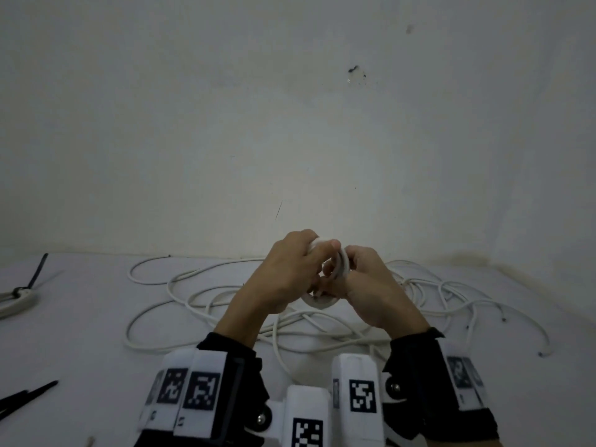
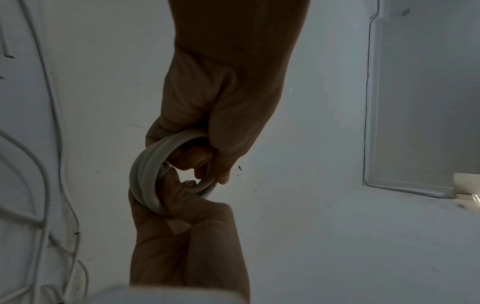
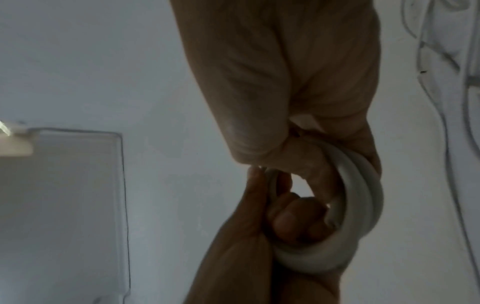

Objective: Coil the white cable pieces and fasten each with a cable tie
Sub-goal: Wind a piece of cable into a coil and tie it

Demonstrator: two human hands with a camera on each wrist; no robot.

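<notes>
head view had both hands raised together above the table, meeting around a small white cable coil (image 1: 342, 265). the left hand (image 1: 290, 272) had its fingers curled over the top and near side of the coil, thumb tip pressed on its upper edge. the right hand (image 1: 364, 285) gripped the opposite side of the same coil, fingers wrapped round the strands. from the left wrist view the coil (image 2: 145, 174) showed as several turns lying side by side, with the left hand (image 2: 182, 236) holding its lower arc and the right hand (image 2: 221, 102) closed over its upper arc, fingertips hooked through the opening. the right wrist view gave the mirror of that: the coil (image 3: 363, 195) of thick white turns sat between the right hand (image 3: 246, 236) below and the left hand (image 3: 285, 92) above, a finger pushed through the middle. just below the hands a loose white cable (image 1: 225, 301) sprawled in tangled loops over the white table (image 1: 80, 333), spreading out to either side of the wrists. far off to the left of the left hand lay a finished bundle (image 1: 17, 300) bound with a black cable tie (image 1: 37, 271), and nearer the left wrist a few spare black ties (image 1: 29, 396) lay at the table's edge. behind the hands rose a pale wall (image 1: 290, 108).
</notes>
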